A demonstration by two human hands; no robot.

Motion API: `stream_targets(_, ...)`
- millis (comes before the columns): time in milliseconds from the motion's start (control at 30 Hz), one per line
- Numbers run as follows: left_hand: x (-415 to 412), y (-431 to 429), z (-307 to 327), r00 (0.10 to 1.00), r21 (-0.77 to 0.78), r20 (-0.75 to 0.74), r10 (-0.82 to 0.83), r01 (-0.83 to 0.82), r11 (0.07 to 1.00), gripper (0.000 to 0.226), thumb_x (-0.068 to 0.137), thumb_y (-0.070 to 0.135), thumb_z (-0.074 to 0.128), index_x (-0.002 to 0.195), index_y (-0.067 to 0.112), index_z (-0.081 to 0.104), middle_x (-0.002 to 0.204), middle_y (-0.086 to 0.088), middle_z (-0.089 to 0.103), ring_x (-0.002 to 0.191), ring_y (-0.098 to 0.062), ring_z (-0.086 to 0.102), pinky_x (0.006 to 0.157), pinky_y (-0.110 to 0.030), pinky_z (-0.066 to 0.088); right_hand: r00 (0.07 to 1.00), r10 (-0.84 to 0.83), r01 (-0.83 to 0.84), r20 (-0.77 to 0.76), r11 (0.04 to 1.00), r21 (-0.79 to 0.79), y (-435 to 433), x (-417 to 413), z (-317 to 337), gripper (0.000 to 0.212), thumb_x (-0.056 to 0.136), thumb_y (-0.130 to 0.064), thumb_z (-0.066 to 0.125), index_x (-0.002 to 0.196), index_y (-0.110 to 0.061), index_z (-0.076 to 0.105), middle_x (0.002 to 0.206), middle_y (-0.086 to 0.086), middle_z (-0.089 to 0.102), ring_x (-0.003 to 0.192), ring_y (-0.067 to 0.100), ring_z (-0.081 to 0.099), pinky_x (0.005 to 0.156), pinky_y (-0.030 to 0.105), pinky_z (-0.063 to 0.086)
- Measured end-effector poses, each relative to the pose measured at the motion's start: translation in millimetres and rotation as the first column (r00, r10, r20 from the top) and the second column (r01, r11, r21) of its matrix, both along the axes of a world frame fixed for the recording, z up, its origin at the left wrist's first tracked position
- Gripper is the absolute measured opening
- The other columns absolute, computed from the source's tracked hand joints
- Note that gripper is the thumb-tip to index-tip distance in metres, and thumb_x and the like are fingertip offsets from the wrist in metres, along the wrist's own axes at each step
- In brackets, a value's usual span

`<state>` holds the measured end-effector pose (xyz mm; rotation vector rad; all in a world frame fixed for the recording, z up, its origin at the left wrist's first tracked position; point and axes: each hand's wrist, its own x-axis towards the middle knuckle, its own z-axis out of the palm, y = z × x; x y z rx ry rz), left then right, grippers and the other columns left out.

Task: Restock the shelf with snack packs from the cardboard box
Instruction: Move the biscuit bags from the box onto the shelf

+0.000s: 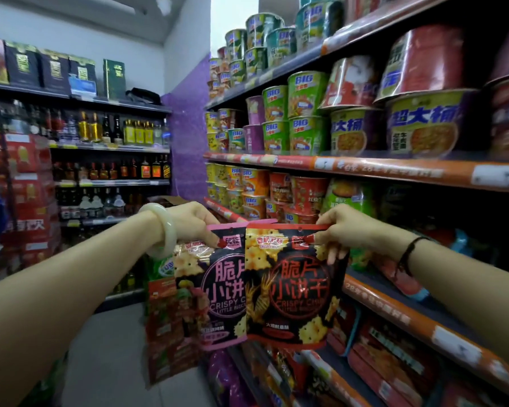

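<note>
A: Exposure OK?
B: Mostly. Even overhead light, ceiling fixture [163, 3] blown out at top. Far wall [71, 30] bright; bays under the shelf rails [394, 171] on the right go dark.
A: Glare?
B: Sheen on the noodle cups [420, 51] top right, a little on the 2 snack packs [276, 289].
A: Sharpness?
B: Soft overall. Pack print readable at centre. Edges smear, rails bow from wide-angle distortion, bottles [112, 130] at left blurry.

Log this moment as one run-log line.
left hand pinches pink-trimmed pack | right hand pinches red-trimmed pack | packs overlap before shelf
</note>
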<state>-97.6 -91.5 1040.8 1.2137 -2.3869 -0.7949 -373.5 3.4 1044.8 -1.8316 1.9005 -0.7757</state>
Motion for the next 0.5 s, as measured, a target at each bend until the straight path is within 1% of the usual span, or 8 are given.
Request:
stream_targets(33, -5, 1, 4, 1.000, 0.006, -0.008, -0.029, 0.029, 1.000, 0.015, 0.077, 0.007, 0.073, 0.070, 0.019, 0.078, 0.082, 0.001, 0.076, 0.082, -0.016, 0.064, 0.087, -0.037, 0.052, 1.000, -0.028, 0.028, 0.006, 1.000, -0.002, 8, -1, 4, 0.006, 0.089, -0.005, 0.060, 0.085, -0.001, 0.063, 0.065, 0.012, 0.069, 0.044, 0.013, 0.066, 0.039, 0.018, 0.047)
stream_targets(100, -14, 3, 11, 0.996, 0.006, -0.013, -0.087, 0.087, 0.996, 0.010, 0.077, 0.005, 0.072, 0.078, 0.013, 0.079, 0.078, 0.006, 0.076, 0.082, -0.015, 0.064, 0.090, -0.038, 0.051, 0.996, -0.084, 0.084, 0.020, 0.996, 0.000, 25, -4, 10, 0.008, 0.089, -0.004, 0.060, 0.082, -0.004, 0.063, 0.066, 0.013, 0.069, 0.043, 0.012, 0.066, 0.038, 0.018, 0.046)
stream_targets(167, -25, 7, 18, 0.989, 0.009, -0.023, -0.148, 0.148, 0.989, 0.012, 0.078, 0.003, 0.071, 0.083, 0.010, 0.078, 0.083, 0.002, 0.077, 0.085, -0.018, 0.065, 0.093, -0.041, 0.051, 0.990, -0.139, 0.139, 0.035, 0.990, 0.001, 43, -7, 14, 0.009, 0.090, -0.004, 0.060, 0.081, -0.003, 0.063, 0.066, 0.014, 0.069, 0.043, 0.013, 0.065, 0.037, 0.017, 0.045)
stream_targets(233, -37, 11, 22, 0.974, 0.018, -0.027, -0.224, 0.224, 0.974, 0.013, 0.079, 0.002, 0.069, 0.087, 0.008, 0.078, 0.089, -0.002, 0.077, 0.090, -0.020, 0.068, 0.096, -0.040, 0.050, 0.979, -0.199, 0.199, 0.040, 0.980, -0.003, 63, -12, 17, 0.008, 0.090, -0.004, 0.060, 0.083, -0.001, 0.063, 0.066, 0.014, 0.068, 0.042, 0.013, 0.065, 0.036, 0.017, 0.045)
stream_targets(300, -50, 16, 23, 0.955, 0.032, -0.027, -0.296, 0.297, 0.954, 0.013, 0.080, 0.004, 0.069, 0.086, 0.012, 0.078, 0.093, -0.002, 0.076, 0.099, -0.024, 0.068, 0.098, -0.040, 0.049, 0.966, -0.255, 0.255, 0.034, 0.967, -0.006, 83, -18, 18, 0.011, 0.090, -0.003, 0.059, 0.078, -0.002, 0.061, 0.066, 0.015, 0.067, 0.041, 0.012, 0.064, 0.035, 0.017, 0.044)
stream_targets(367, -64, 21, 23, 0.933, 0.034, -0.022, -0.358, 0.359, 0.933, 0.014, 0.081, 0.006, 0.069, 0.086, 0.015, 0.078, 0.095, -0.003, 0.076, 0.103, -0.026, 0.067, 0.100, -0.041, 0.048, 0.952, -0.304, 0.305, 0.025, 0.952, -0.008, 104, -22, 18, 0.016, 0.090, -0.003, 0.059, 0.074, -0.005, 0.059, 0.067, 0.015, 0.067, 0.042, 0.012, 0.065, 0.036, 0.017, 0.044)
stream_targets(433, -79, 29, 23, 0.906, 0.048, -0.026, -0.423, 0.424, 0.905, 0.016, 0.082, 0.004, 0.068, 0.087, 0.015, 0.078, 0.095, -0.004, 0.076, 0.102, -0.023, 0.068, 0.099, -0.037, 0.048, 0.932, -0.362, 0.362, 0.015, 0.932, -0.008, 126, -26, 17, 0.017, 0.090, -0.003, 0.058, 0.073, -0.005, 0.059, 0.068, 0.016, 0.068, 0.042, 0.011, 0.065, 0.037, 0.017, 0.045)
stream_targets(500, -95, 41, 22, 0.883, 0.054, -0.044, -0.467, 0.469, 0.882, 0.016, 0.082, 0.003, 0.067, 0.087, 0.014, 0.077, 0.093, -0.003, 0.076, 0.099, -0.021, 0.068, 0.092, -0.029, 0.052, 0.905, -0.425, 0.425, 0.010, 0.905, -0.011, 148, -29, 17, 0.014, 0.090, -0.005, 0.059, 0.076, -0.004, 0.061, 0.070, 0.017, 0.068, 0.043, 0.011, 0.065, 0.039, 0.017, 0.047)
